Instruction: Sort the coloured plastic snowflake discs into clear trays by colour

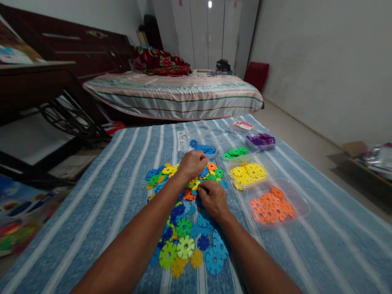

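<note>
A loose pile of notched plastic discs (184,247) in blue, green, yellow and orange spreads over the striped cloth. My left hand (193,164) is above the far part of the pile, fingers curled in, just short of the clear tub of blue discs (204,149). Lower and to the right, my right hand (213,198) rests at the pile's right side with thumb and fingertips pressed together. Whatever either hand grips is hidden by the fingers. Close to the right fingertips lie a yellow disc (194,184) and some red-orange discs (189,195).
Clear tubs to the right hold green discs (235,153), purple discs (261,139), yellow discs (249,173) and orange discs (272,206). A red and white card (243,125) lies at the far edge. Beyond stands a bed (171,96); a dark table (33,81) is at left.
</note>
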The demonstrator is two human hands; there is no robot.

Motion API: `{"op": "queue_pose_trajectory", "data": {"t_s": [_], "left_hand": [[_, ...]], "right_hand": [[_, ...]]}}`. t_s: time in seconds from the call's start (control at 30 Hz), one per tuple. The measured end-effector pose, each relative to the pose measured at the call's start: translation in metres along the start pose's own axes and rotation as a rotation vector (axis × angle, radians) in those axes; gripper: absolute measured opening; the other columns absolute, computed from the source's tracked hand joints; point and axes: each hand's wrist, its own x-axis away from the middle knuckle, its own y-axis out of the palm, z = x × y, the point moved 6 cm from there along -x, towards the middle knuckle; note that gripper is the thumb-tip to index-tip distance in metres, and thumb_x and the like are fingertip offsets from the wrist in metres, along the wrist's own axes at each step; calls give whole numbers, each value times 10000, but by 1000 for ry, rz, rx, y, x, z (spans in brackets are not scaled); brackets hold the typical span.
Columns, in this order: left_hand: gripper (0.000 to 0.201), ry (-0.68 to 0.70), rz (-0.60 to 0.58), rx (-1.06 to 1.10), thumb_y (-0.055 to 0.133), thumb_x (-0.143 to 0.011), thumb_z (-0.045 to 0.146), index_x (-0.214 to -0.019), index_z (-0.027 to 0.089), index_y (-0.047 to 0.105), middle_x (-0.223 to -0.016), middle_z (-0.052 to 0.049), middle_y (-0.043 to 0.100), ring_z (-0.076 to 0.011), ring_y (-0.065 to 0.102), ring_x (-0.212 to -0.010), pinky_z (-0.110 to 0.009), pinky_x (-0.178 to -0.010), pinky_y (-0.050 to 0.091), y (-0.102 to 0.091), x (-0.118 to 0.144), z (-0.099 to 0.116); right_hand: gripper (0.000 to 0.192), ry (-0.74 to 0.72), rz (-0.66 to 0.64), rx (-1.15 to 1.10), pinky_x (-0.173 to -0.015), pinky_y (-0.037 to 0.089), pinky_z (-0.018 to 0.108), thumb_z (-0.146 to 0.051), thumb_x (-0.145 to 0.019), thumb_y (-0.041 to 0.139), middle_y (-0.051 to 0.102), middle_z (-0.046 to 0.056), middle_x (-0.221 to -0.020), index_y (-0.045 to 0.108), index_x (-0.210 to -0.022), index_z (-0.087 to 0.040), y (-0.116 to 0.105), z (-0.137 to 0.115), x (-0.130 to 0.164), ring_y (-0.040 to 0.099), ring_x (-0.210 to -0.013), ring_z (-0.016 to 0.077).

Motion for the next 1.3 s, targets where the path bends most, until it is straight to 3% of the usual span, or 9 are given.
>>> {"op": "queue_pose_trajectory", "data": {"t_s": [0.2, 0.37, 0.5, 0.73, 1.3], "left_hand": [[223, -48, -59, -45, 517, -800, 247, -760, 168, 722, -753, -23, 720, -153, 638, -738, -229, -667, 439, 10, 32, -36], [207, -106, -29, -141, 530, -823, 256, -799, 176, 718, -826, -41, 729, -175, 658, -816, -252, -740, 462, 6, 43, -47], [221, -86, -56, -216, 534, -841, 238, -911, 172, 732, -961, -73, 728, -194, 664, -923, -268, -835, 481, 7, 47, -38], [317, -37, -173, -278, 582, -831, 221, -1130, 213, 689, -1186, -60, 674, -196, 630, -1104, -264, -931, 482, 25, 44, -22], [235, 116, -265, -464, 456, -956, 253, -1000, 148, 662, -1118, -116, 645, -223, 618, -1056, -303, -863, 491, 32, 46, -11]], "right_hand": [[191, -3, -13, -35, -807, 448, 284, -207, -840, 544, 705, 18, -839, 728, -796, -234, 0, 2, 1, 629, -838, 173], [200, -18, 5, -50, -779, 450, 279, -224, -849, 539, 704, 22, -825, 730, -790, -232, -2, 2, 2, 637, -822, 174], [200, -20, 8, -50, -766, 446, 281, -225, -847, 541, 706, 24, -824, 734, -796, -224, -1, 2, 2, 636, -805, 173], [201, -12, 3, -48, -735, 445, 275, -225, -842, 538, 697, 16, -794, 734, -799, -232, 0, 4, 2, 622, -775, 169], [201, -26, 0, -22, -755, 455, 282, -199, -828, 537, 705, 29, -824, 734, -801, -230, 1, 5, 2, 628, -801, 177]]}}
